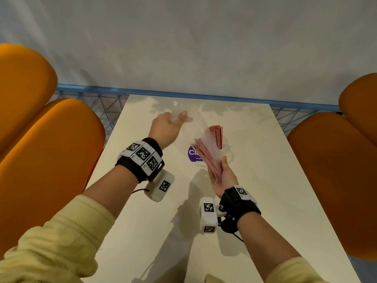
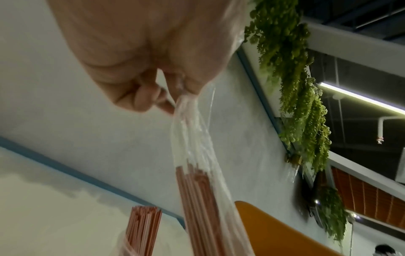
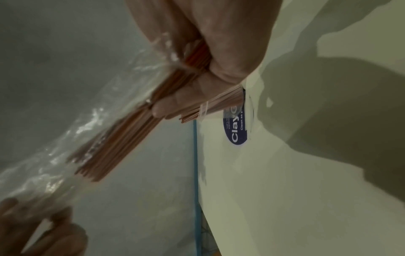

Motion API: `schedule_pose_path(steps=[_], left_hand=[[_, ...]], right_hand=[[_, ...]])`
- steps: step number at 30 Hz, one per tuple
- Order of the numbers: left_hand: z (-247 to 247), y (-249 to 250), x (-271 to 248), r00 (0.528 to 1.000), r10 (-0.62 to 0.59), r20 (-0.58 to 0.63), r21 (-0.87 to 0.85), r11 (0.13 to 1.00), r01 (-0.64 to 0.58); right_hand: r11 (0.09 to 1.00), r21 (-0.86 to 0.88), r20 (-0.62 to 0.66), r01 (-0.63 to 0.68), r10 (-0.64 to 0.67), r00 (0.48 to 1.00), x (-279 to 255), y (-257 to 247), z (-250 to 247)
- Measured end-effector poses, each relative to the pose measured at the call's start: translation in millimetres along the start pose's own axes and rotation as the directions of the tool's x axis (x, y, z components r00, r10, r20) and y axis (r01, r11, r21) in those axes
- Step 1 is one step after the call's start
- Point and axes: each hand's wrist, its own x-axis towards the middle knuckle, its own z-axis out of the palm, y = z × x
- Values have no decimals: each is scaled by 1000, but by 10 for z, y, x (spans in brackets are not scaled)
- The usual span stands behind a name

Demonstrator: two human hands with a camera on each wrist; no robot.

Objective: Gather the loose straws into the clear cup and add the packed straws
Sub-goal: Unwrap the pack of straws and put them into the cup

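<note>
Your right hand [image 1: 221,176] is nearest you, palm turned up above the white surface [image 1: 265,201], fingers and thumb curled round the lower end of the packed straws [image 1: 206,155]. The bundle of thin red straws slants up and away from that hand, just beside the clear cup [image 1: 225,150].

The clear cup stands on the surface just beyond your right hand, with loose red straws [image 1: 216,135] upright inside it. A purple round sticker [image 1: 192,153] lies on the surface touching the cup's left side and is partly hidden by the bundle.

Farther out, to the left of the cup, your left hand [image 1: 166,129] is raised, thumb and fingers pinching the loose end of the clear plastic wrapper [image 1: 179,115], which stretches back down to the bundle.

Orange chairs [image 1: 44,144] stand on either side of the surface, well apart from the cup.

Only the left wrist view shows the wrapper gathered tight at your fingertips [image 2: 166,104]. Only the right wrist view shows a pale band [image 3: 203,110] around the straws below your right hand.
</note>
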Motion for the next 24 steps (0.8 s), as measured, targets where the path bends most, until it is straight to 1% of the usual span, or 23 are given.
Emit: schedule_pose_path(steps=[2,3,4,5,6,7,8,10,11,14,15,16,18,20,22,24], left_hand=[[-13,29,-24,994,-36,-105,-182,983,16],[3,28,-45,990,-84,-117,-274,961,49],[26,11,-75,985,-139,-98,-339,936,99],[59,-21,-104,982,-184,-54,-375,915,151],[105,-58,-136,978,-208,3,-377,906,194],[161,-80,-174,978,-205,48,-330,920,210],[218,-110,-197,982,-178,67,-238,953,189],[290,-133,-211,997,-69,31,-74,995,71],[305,-125,-203,999,-32,-6,-32,999,31],[274,-73,-172,987,-17,-162,-7,1000,16],[266,-83,-159,980,-25,-199,-25,999,20],[270,-105,-156,977,-33,-210,-46,999,24],[301,-126,-176,986,-38,-161,-44,999,31],[346,-123,-197,998,-39,-53,50,998,42],[388,-109,-220,997,-64,35,148,987,58],[423,-97,-244,995,-78,64,151,986,67]], right_hand=[[1000,-17,12,0,1,1000,-6,19,17],[1000,-16,19,-1,2,1000,-9,25,27],[1000,-11,25,-2,2,1000,-4,27,35],[1000,-4,33,-1,2,999,0,28,46],[1000,-5,38,1,-1,999,4,28,59],[1000,-19,44,2,-1,999,-3,28,79],[999,-42,52,1,1,999,-9,30,100],[997,-76,63,-6,11,998,-21,42,138],[997,-72,59,-10,15,998,-29,45,148],[1000,-7,56,-18,18,998,-35,29,142],[1000,7,53,-21,20,998,-43,19,141],[1000,5,51,-22,22,998,-42,12,137],[999,-26,41,-23,24,999,-48,-1,147],[999,-43,42,-17,19,999,-74,-5,180],[999,-36,57,-16,18,998,-91,1,221],[998,-52,89,-22,26,996,-97,28,243]])
